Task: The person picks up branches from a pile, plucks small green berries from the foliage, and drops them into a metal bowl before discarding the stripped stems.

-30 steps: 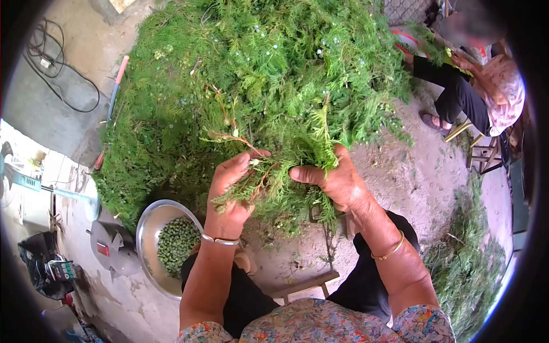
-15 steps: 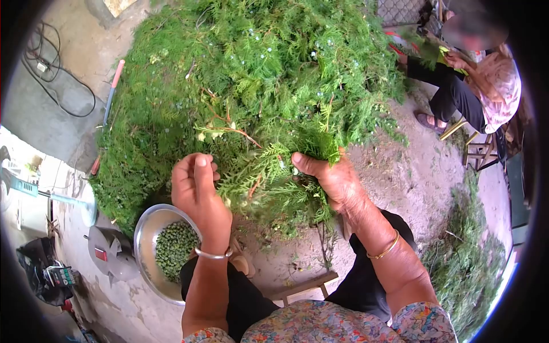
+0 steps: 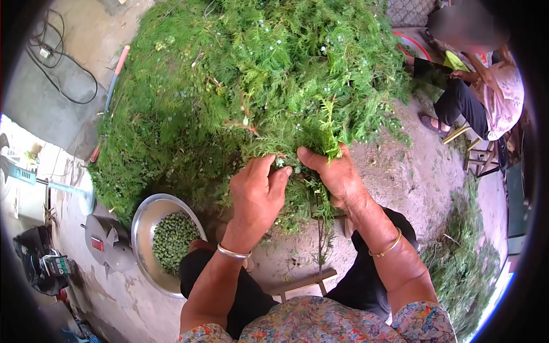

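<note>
My right hand [image 3: 337, 174] is closed around a leafy evergreen branch [image 3: 330, 141], whose flat green sprays stick out above the thumb and whose stem hangs below. My left hand [image 3: 257, 191] is at the left side of this branch, thumb and forefinger pinched at a small pale seed cone [image 3: 280, 163]. Its other fingers are curled, partly hidden. To the left of my knee, a steel basin [image 3: 144, 220] holds a heap of small green cones [image 3: 174, 243]. In front of both hands rises a large pile of evergreen cuttings [image 3: 229, 74], dotted with pale bluish cones.
Another person [image 3: 486, 86] sits on a low stool at the right, holding greenery. More cuttings [image 3: 463, 268] lie at lower right. A pink-handled tool [image 3: 117, 71] leans at the pile's left edge. A fan [image 3: 86, 191], a grey stool-like object [image 3: 106, 246] and cables [image 3: 63, 63] are at left.
My left hand has moved right, from above the basin's edge to the branch, and its fingers have closed at a cone. My right hand keeps its hold on the branch.
</note>
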Tool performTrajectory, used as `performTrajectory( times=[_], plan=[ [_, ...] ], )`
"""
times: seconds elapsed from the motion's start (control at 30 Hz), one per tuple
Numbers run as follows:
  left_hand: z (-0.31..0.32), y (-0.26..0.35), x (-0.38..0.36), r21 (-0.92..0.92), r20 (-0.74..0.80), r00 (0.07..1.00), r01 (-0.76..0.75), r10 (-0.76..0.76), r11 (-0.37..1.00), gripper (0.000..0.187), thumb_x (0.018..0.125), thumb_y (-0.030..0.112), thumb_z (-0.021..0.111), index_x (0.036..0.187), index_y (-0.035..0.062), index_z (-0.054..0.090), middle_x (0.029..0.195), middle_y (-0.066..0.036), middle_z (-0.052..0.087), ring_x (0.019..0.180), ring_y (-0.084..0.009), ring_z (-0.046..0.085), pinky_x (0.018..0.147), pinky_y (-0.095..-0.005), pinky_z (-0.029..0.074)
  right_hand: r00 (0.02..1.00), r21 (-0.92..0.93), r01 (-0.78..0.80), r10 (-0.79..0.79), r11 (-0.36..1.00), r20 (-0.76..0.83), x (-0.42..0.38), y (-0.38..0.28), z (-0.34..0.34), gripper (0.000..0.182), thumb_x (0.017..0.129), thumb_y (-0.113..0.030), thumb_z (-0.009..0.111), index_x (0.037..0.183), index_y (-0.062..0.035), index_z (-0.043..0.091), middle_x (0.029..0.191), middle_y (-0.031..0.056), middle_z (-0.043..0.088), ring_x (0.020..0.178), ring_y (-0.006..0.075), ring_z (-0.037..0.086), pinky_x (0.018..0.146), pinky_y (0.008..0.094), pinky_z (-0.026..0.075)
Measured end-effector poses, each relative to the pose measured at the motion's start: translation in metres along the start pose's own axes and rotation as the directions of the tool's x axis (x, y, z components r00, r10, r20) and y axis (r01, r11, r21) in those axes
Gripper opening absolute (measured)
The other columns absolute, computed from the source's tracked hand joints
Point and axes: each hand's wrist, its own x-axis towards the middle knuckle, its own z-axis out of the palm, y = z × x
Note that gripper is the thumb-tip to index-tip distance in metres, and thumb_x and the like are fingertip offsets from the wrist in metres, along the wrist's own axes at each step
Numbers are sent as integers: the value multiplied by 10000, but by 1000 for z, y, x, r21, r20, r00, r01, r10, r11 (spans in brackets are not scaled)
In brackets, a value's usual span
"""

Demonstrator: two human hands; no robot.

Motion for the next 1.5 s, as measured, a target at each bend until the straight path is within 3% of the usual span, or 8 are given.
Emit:
performTrajectory(
  times=[0.23,0.57,0.73,0.83,0.97,1.17,1.3,1.5],
  plan=[
    [-5,6,2,-250,100,965,260,-243,933,63,795,-10,643,818,-29,587,612,29,481,560,-16,382,480,-184,330,969,171,143,-173,975,175,-2,5,-8,642,736,-162,766,1179,50,353,1049,163,586,1022,222,539,919,352,426],
    [-11,23,9,-449,209,857,512,-472,732,165,852,105,609,858,-60,609,662,-31,587,552,-66,535,459,-196,402,998,-31,65,-65,997,20,-14,-5,-10,602,671,-80,807,1073,86,392,964,146,597,909,171,577,805,293,486],
    [-18,16,16,-527,288,758,635,-585,564,164,870,105,571,830,-49,614,665,-66,593,543,-118,573,455,-218,424,973,-105,82,-56,991,226,-1,8,-23,618,663,-87,787,1105,94,395,936,135,600,878,179,576,796,305,474],
    [-29,9,23,-466,413,778,627,-474,624,153,863,93,567,843,-52,610,663,-77,601,544,-115,571,457,-220,434,983,-28,54,-49,998,176,-3,4,-22,548,666,-65,744,1088,93,433,947,135,605,882,193,571,809,305,465],
    [-44,-9,30,-360,222,878,477,-423,801,102,841,47,557,838,-40,611,668,-92,613,522,-104,548,437,-223,431,965,8,124,-122,992,231,-17,-21,-26,426,662,-64,716,1009,80,516,917,113,624,856,194,574,787,296,467],
    [-49,13,26,-803,464,807,558,-366,211,80,766,-67,575,832,-20,567,711,-123,606,477,-53,465,341,-177,298,990,-64,104,-97,993,98,-3,3,-31,442,647,-48,727,996,90,493,851,100,618,757,163,580,711,284,484],
    [-16,30,8,-433,414,791,606,-450,667,136,744,2,697,836,-25,600,700,-49,605,573,-46,514,477,-191,411,987,61,73,-81,995,135,-8,-4,-22,468,629,2,734,1011,81,475,831,95,612,758,155,583,699,276,492],
    [-1,24,-1,-396,303,826,563,-475,726,176,733,51,732,817,-39,607,676,-28,602,629,-79,555,561,-209,454,980,53,153,-159,987,118,-3,6,-18,339,656,31,696,982,14,605,859,54,642,787,133,590,722,291,496]
  ],
)
